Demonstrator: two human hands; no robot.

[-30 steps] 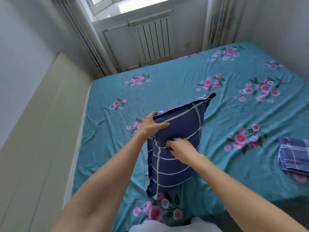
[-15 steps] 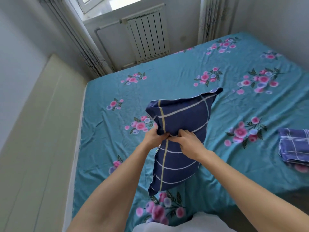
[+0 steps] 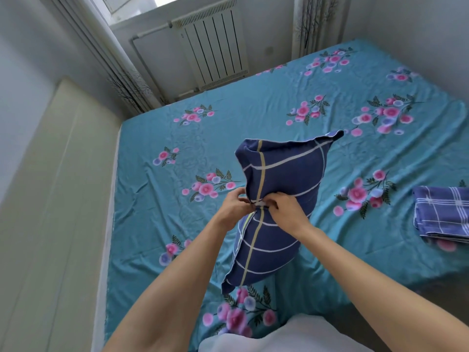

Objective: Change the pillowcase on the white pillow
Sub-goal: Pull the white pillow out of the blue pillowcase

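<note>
My left hand (image 3: 232,208) has come off the top edge — both hands now pinch the pillow's (image 3: 276,207) side seam, right hand (image 3: 285,208) alongside. It stands upright on the bed (image 3: 253,123); a white sliver shows at my fingertips — likely the opening, so stripping can start.

A teal floral-sheeted bed (image 3: 253,128) carries a standing navy checked pillow (image 3: 279,199) and folded blue plaid cloth (image 3: 444,212)
</note>
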